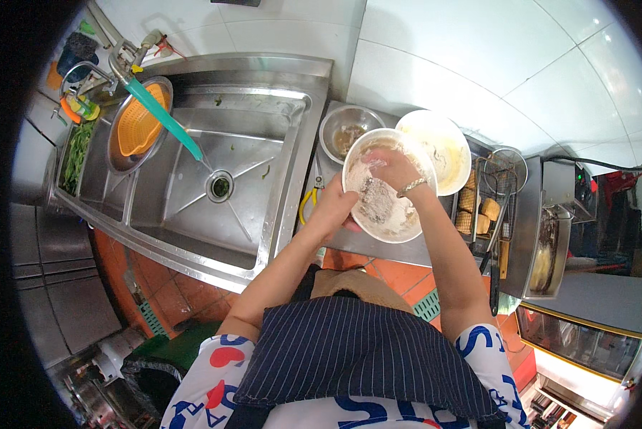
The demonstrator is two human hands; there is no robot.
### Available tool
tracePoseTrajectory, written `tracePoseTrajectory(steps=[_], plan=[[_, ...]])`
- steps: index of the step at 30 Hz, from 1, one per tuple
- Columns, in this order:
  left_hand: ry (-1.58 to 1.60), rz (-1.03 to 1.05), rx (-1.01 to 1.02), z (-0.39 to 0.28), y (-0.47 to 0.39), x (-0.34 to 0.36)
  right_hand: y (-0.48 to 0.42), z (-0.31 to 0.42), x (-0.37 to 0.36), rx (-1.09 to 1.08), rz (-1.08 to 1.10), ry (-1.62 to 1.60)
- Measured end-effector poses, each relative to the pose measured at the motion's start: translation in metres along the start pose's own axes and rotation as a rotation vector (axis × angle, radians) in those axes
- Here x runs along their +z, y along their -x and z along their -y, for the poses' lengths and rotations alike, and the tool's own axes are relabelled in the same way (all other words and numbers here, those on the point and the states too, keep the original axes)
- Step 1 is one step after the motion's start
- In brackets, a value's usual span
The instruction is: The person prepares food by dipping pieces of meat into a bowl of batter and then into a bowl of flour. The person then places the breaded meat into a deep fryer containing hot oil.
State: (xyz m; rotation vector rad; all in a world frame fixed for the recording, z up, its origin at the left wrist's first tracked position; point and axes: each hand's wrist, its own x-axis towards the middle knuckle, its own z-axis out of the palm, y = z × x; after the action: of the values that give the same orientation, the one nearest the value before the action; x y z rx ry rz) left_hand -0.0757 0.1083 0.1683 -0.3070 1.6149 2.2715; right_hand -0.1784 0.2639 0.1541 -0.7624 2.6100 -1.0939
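My left hand [338, 201] grips the left rim of a white bowl [429, 179], thumb at the rim and fingers beneath it. The bowl is tilted and holds pale flour [401, 214]. A grey, clumpy piece coated in flour [377, 199] lies in it. My right hand [390, 167], with a braided bracelet at the wrist, reaches inside against the upper left wall. Its fingers are dusted and partly hidden, so whether they hold anything is unclear. Behind stand a steel bowl [338, 126] with brownish liquid and bits, and a second white bowl [455, 155] smeared with pale yellow batter.
Left is a steel sink [192, 214] with a green hose [163, 120] running water and an orange colander [144, 120] in a steel basin. Yellow-handled scissors [307, 204] lie beside my left hand. Right are a wire basket [466, 206] with browned blocks and a fryer [548, 252] holding oil.
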Motion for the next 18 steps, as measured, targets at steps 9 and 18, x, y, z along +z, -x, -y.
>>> tracePoseTrajectory(steps=[9,18], plan=[[0.034,-0.026,0.038,-0.004,0.001,-0.008,0.019,0.023,-0.028,-0.085,0.014,0.077],[0.046,-0.037,0.008,-0.008,0.0,-0.006,0.043,0.036,0.014,0.034,-0.045,0.203]])
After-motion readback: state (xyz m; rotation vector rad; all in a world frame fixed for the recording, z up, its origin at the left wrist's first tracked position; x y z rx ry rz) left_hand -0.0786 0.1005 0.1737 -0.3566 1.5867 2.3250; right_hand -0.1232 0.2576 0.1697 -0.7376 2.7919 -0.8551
